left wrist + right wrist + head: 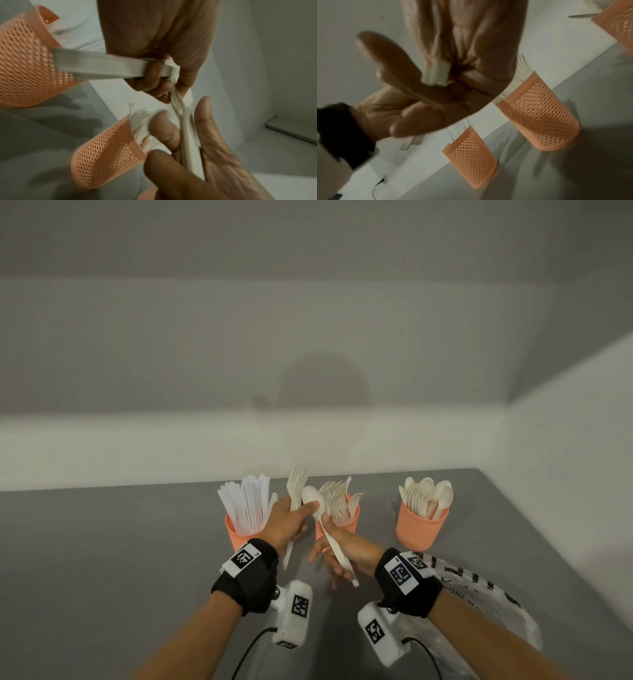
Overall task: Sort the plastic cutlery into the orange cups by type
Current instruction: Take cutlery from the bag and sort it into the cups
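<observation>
Three orange mesh cups stand in a row at the back of the grey table: the left cup [236, 534] holds white knives, the middle cup [351, 522] forks, the right cup [420, 527] spoons. In front of the middle cup my left hand [295, 517] grips a cream fork [296, 482], tines up, its handle [102, 67] sticking out below the fist. My right hand [329, 529] pinches the handle [188, 142] of a cream spoon [312, 497]. The spoon's bowl lies against my left thumb. The two hands touch.
A crumpled clear plastic bag [486, 597] with black print lies on the table [102, 559] beside my right forearm. White walls close the table off at the back and on the right. Cables run from both wrist cameras.
</observation>
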### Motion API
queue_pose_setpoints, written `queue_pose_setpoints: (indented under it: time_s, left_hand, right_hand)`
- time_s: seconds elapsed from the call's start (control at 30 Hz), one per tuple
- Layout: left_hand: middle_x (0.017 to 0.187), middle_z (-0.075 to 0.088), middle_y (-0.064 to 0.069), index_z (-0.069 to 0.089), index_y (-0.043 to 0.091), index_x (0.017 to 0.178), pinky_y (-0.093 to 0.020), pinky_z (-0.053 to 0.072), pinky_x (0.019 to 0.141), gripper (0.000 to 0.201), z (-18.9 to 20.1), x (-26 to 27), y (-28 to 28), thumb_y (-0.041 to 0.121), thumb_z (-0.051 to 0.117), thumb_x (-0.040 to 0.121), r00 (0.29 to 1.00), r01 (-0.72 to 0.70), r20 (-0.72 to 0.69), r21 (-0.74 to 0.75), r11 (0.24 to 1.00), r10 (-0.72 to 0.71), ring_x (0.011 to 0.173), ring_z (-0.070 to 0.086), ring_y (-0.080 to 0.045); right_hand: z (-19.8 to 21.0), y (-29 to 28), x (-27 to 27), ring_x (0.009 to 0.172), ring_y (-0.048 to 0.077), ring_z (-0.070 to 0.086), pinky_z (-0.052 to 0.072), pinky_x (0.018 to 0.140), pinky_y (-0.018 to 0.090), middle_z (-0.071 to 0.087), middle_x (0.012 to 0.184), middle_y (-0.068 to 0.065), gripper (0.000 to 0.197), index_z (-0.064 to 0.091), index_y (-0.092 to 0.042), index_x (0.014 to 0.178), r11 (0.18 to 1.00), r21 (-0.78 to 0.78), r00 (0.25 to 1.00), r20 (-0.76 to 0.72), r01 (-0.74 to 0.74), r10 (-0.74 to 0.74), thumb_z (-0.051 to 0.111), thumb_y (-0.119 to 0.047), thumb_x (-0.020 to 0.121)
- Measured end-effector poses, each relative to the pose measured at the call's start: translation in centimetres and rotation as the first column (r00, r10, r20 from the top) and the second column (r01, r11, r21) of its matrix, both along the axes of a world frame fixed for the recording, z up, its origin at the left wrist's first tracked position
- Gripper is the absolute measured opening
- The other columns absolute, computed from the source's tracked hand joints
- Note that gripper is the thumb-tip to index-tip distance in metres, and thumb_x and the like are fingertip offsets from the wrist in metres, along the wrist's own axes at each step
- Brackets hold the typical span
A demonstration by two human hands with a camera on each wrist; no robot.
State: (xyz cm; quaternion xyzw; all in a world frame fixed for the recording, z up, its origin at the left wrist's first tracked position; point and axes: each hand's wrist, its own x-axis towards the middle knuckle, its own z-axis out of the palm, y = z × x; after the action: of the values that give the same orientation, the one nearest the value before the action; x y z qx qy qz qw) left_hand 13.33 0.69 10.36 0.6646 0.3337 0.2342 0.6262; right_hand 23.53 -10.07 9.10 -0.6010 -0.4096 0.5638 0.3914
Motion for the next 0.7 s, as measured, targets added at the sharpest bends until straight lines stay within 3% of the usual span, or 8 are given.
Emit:
queue_pose_setpoints:
  time_s: [0.1, 0.17, 0.23, 0.37, 0.43, 0.53, 0.6, 0.7]
  left_hand:
    - [0.07, 0.058, -0.004, 0.055, 0.009, 0.1, -0.015, 0.041, 0.048, 0.009, 0.7, 0.8, -0.9, 0.009, 0.053, 0.092, 1.0, 0.004, 0.009, 0.094, 0.996, -0.005, 0.055, 0.052, -0.011]
    - [0.094, 0.063, -0.007, 0.054, 0.006, 0.113, -0.02, 0.048, 0.068, 0.023, 0.8, 1.8, -1.5, 0.004, 0.053, 0.09, 0.999, -0.021, 0.027, 0.171, 0.985, 0.017, 0.082, 0.061, -0.019]
    - [0.1, 0.063, -0.007, 0.052, 0.004, 0.116, -0.014, 0.048, 0.071, 0.028, 1.0, 2.8, -2.7, 0.003, 0.054, 0.089, 0.999, -0.031, 0.044, 0.231, 0.973, 0.021, 0.092, 0.062, -0.021]
    - [0.067, 0.058, 0.004, 0.052, 0.012, 0.095, -0.008, 0.041, 0.046, 0.004, 1.2, 4.4, -4.3, 0.013, 0.055, 0.092, 0.989, 0.008, 0.146, 0.14, 0.99, -0.029, 0.052, 0.057, 0.001]
    - [0.049, 0.05, 0.007, 0.05, 0.014, 0.079, -0.014, 0.038, 0.043, 0.018, 0.7, 4.9, -4.1, 0.017, 0.048, 0.096, 0.986, 0.012, 0.165, 0.085, 0.996, -0.026, 0.036, 0.045, 0.001]
    - [0.038, 0.044, 0.008, 0.042, 0.012, 0.064, -0.011, 0.036, 0.043, 0.036, -0.2, 5.3, -3.4, 0.009, 0.038, 0.099, 0.994, -0.007, 0.11, 0.059, 0.998, 0.001, 0.033, 0.039, 0.0]
    - [0.049, 0.049, 0.004, 0.044, 0.014, 0.065, -0.007, 0.037, 0.045, 0.035, 0.0, 5.5, -3.1, 0.009, 0.036, 0.099, 0.995, -0.004, 0.104, 0.087, 0.996, -0.005, 0.037, 0.046, 0.002]
    - [0.052, 0.056, 0.006, 0.049, 0.014, 0.07, -0.005, 0.041, 0.049, 0.029, 1.1, 6.1, -2.4, 0.012, 0.04, 0.098, 0.99, -0.02, 0.142, 0.143, 0.99, 0.0, 0.042, 0.051, 0.005]
  right_hand:
    - [0.3, 0.1, 0.5, 0.04, 0.008, 0.058, 0.051, 0.046, 0.022, 0.063, 0.056, -0.001, 0.037, 0.046, -0.008, 0.121, 0.993, 0.035, 0.993, 0.024, 0.115, -0.116, 0.035, -0.035, 0.1]
    - [0.7, 0.4, 1.0, 0.051, 0.01, 0.061, 0.052, 0.057, 0.024, 0.061, 0.071, 0.006, 0.021, 0.042, -0.011, 0.117, 0.947, 0.127, 0.955, 0.001, 0.294, -0.296, 0.045, -0.01, 0.096]
    - [1.2, 0.7, 1.5, 0.057, 0.012, 0.056, 0.048, 0.058, 0.02, 0.056, 0.074, 0.007, 0.028, 0.041, -0.009, 0.115, 0.892, 0.212, 0.913, -0.001, 0.4, -0.409, 0.039, 0.005, 0.091]
    - [2.2, -0.4, 2.6, 0.05, 0.009, 0.041, 0.034, 0.049, 0.021, 0.045, 0.062, 0.002, 0.03, 0.051, -0.009, 0.105, 0.807, 0.306, 0.848, -0.007, 0.506, -0.529, 0.03, 0.004, 0.089]
    - [2.4, -1.3, 3.9, 0.051, 0.012, 0.037, 0.031, 0.051, 0.024, 0.042, 0.06, 0.003, 0.028, 0.051, -0.009, 0.091, 0.744, 0.314, 0.792, -0.046, 0.59, -0.608, 0.027, 0.003, 0.087]
    - [2.5, -2.8, 6.7, 0.06, 0.017, 0.045, 0.039, 0.063, 0.029, 0.047, 0.062, 0.004, 0.013, 0.049, -0.011, 0.076, 0.568, 0.295, 0.621, -0.13, 0.769, -0.773, 0.037, -0.013, 0.075]
    - [3.2, -3.8, 8.5, 0.064, 0.018, 0.051, 0.043, 0.069, 0.03, 0.051, 0.065, 0.006, 0.013, 0.05, -0.011, 0.071, 0.44, 0.3, 0.508, -0.207, 0.846, -0.836, 0.037, -0.012, 0.075]
    - [5.1, -5.2, 11.3, 0.049, 0.009, 0.054, 0.048, 0.052, 0.019, 0.051, 0.057, 0.003, 0.015, 0.048, -0.009, 0.071, 0.307, 0.35, 0.423, -0.333, 0.885, -0.843, 0.039, -0.001, 0.08]
